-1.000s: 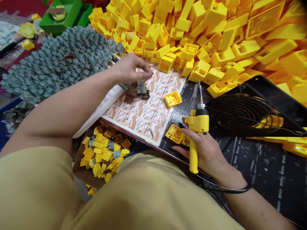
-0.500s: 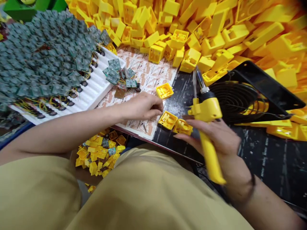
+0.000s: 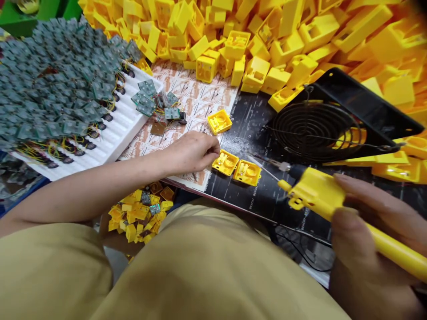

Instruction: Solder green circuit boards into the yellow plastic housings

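Note:
My right hand (image 3: 363, 266) is wrapped round the handle of a yellow soldering gun (image 3: 315, 193) with a thin solder-feed tube. Its metal tip points left, towards two open yellow plastic casings. My left hand (image 3: 200, 151) is closed, fingertips curled beside the left casing (image 3: 225, 162); what they hold, if anything, is hidden. The right casing (image 3: 247, 172) sits close against it, and small fittings show inside both. Just behind my left fingers lies a third yellow casing (image 3: 220, 122), open side up.
Grey-green circuit boards (image 3: 66, 89) with wires crowd a white foam tray (image 3: 133, 116) on the left. Several loose boards (image 3: 160, 104) lie beside it. A black fan (image 3: 307, 131) with a wire guard stands right. Yellow casings (image 3: 207, 31) are heaped behind; more (image 3: 138, 215) sit below the table edge.
The soldering gun has swung from pointing up to pointing left, as my right hand moved right and nearer the camera. The right casing now lies fully in sight. My left hand stays by the casings.

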`<state>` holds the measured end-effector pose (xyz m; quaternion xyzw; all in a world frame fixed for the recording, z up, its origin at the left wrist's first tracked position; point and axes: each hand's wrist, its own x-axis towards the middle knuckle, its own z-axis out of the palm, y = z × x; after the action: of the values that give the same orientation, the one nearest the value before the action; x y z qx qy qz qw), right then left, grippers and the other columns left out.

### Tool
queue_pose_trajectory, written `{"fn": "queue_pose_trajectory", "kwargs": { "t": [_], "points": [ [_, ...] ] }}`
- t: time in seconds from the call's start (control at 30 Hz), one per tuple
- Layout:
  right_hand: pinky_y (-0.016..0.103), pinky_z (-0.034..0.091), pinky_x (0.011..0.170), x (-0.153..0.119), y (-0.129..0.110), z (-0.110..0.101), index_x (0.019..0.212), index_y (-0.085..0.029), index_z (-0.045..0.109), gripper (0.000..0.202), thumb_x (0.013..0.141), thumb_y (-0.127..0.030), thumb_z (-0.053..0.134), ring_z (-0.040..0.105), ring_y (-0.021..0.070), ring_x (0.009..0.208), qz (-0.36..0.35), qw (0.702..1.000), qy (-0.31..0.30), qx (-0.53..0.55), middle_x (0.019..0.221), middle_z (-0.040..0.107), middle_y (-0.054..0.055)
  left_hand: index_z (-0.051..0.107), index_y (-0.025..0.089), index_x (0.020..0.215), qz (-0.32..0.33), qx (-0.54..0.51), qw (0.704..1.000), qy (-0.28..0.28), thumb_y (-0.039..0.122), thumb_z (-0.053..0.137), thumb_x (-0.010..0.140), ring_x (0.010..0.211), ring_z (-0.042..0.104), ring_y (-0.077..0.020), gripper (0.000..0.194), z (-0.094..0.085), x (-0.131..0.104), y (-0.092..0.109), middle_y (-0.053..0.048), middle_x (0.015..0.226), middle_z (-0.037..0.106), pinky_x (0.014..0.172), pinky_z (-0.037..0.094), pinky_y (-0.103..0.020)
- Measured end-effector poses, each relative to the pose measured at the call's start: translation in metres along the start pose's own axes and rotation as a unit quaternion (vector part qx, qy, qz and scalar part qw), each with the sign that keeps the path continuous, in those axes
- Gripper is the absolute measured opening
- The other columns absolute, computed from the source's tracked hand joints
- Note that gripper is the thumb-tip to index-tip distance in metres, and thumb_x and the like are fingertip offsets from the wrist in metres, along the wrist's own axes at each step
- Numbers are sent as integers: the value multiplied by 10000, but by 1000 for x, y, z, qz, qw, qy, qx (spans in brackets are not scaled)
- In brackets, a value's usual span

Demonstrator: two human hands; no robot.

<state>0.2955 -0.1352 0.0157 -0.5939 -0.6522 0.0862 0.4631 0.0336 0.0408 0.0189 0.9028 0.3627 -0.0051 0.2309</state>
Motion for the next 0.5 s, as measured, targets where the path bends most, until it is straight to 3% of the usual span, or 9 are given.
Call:
{"fn": "queue_pose_trajectory", "kwargs": {
  "t": [0.07,0.13,0.3,0.4,0.5],
  "points": [
    [297,502,514,-1,-6,14,1293,-285,648,473,840,-220,767,665,172,672,30,999,26,29,1022,726,52,737,139,895,-1,26,1000,9,190,561,850,663,633,-128,189,-1,5,3,-33,733,718,687,468,-240],
    [289,519,500,1,-11,23,1260,-276,652,491,799,-215,810,670,175,671,16,999,1,41,976,727,41,735,142,898,-1,55,999,4,188,556,841,691,647,-144,193,-1,9,5,-41,746,724,687,469,-250],
    [214,549,528,16,-17,28,987,-197,628,202,841,-144,758,653,126,613,-121,988,-91,12,755,675,-2,722,130,926,9,107,994,-27,191,500,873,756,676,-189,236,1,12,11,-77,795,738,688,482,-282],
    [202,555,528,20,-17,30,875,-205,602,104,900,-193,702,655,129,599,-135,984,-112,-12,695,644,-8,712,120,933,14,131,990,-41,204,474,897,772,683,-219,255,0,11,13,-100,833,739,681,490,-314],
    [210,579,592,20,-16,31,889,-207,592,99,909,-180,685,678,138,663,-144,981,-130,-24,739,660,2,709,114,941,25,176,982,-63,212,467,913,779,686,-240,263,-2,13,16,-115,852,735,658,481,-328]
  ]
}}
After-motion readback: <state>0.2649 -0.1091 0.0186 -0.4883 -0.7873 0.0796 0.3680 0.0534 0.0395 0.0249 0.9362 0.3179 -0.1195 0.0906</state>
